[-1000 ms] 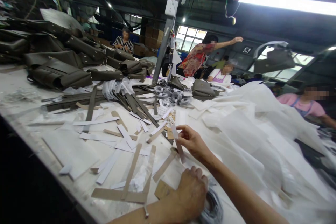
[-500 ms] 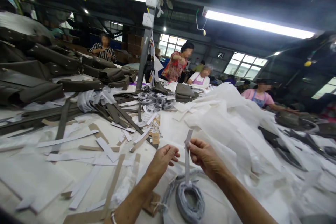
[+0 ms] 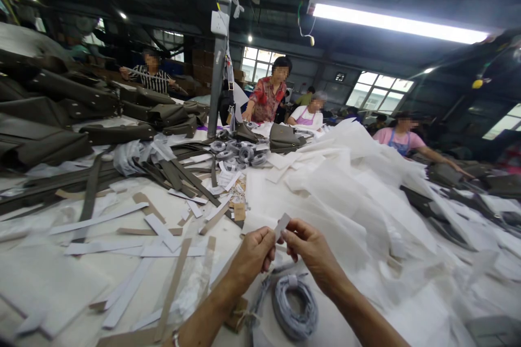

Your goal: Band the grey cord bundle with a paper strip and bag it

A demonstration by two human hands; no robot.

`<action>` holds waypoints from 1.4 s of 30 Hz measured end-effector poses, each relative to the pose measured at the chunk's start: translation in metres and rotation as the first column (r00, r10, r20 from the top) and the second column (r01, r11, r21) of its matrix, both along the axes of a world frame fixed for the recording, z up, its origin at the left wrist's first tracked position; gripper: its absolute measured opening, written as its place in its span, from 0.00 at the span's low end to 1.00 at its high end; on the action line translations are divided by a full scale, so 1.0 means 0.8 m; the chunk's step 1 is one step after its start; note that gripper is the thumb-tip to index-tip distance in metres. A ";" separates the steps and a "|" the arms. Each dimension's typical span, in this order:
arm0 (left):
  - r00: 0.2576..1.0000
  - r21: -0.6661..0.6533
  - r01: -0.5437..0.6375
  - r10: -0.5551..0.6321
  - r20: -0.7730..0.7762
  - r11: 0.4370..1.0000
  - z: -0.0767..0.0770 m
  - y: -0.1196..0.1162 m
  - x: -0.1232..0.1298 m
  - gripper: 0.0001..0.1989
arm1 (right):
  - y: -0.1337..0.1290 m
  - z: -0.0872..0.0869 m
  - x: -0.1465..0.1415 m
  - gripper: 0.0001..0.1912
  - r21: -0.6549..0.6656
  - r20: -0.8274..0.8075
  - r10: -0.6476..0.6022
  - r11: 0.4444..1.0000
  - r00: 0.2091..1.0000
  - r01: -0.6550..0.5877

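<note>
A short grey strip [image 3: 281,225] is held up between both hands. My left hand [image 3: 257,251] pinches its left edge with closed fingers. On its right side, my right hand [image 3: 304,238] grips it between thumb and fingers. Below the hands lies a coiled grey cord [image 3: 295,308] with a pale band around its top; neither hand touches it. Beside the coil, partly behind my left forearm, is a small brown tag [image 3: 236,314] with string.
Loose white and brown strips [image 3: 165,232] cover the left of the table. Dark bags [image 3: 44,135] and straps pile up behind them. White sheets [image 3: 345,200] heap at the right. Several coils [image 3: 245,153] lie by a metal post [image 3: 217,81]. Several people sit or stand beyond.
My left hand has moved right and closed on the strip, which was upright in my right hand alone. Less of the strip shows now, and it is tilted and clear of the coil.
</note>
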State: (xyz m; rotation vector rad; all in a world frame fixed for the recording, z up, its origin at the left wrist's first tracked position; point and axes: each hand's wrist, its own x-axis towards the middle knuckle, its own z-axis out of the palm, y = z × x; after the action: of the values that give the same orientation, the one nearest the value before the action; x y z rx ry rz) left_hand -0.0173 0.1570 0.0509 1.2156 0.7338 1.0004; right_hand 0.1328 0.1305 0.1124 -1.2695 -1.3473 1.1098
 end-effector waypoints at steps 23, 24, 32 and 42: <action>0.948 -0.190 0.214 -0.158 0.275 0.958 0.005 -0.006 -0.006 0.30 | -0.006 -0.004 0.001 0.14 0.376 0.521 -0.014 0.901 0.854 -0.214; 0.940 -0.198 0.229 -0.163 0.301 0.953 0.006 -0.007 -0.006 0.30 | -0.006 -0.004 0.001 0.14 0.372 0.523 -0.013 0.903 0.852 -0.215; 0.901 -0.302 0.301 -0.165 0.402 0.905 0.004 -0.008 -0.008 0.26 | -0.009 -0.001 -0.001 0.16 0.395 0.529 0.003 0.884 0.848 -0.250; 0.934 -0.247 0.223 -0.135 0.330 0.943 0.003 -0.007 -0.004 0.24 | -0.011 -0.007 0.006 0.13 0.321 0.480 0.066 0.915 0.875 -0.245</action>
State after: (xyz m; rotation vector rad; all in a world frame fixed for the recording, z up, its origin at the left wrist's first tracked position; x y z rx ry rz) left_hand -0.0204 0.1511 0.0529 0.8367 0.4860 0.8725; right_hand 0.1379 0.1216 0.1066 -1.1882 -1.9477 0.6187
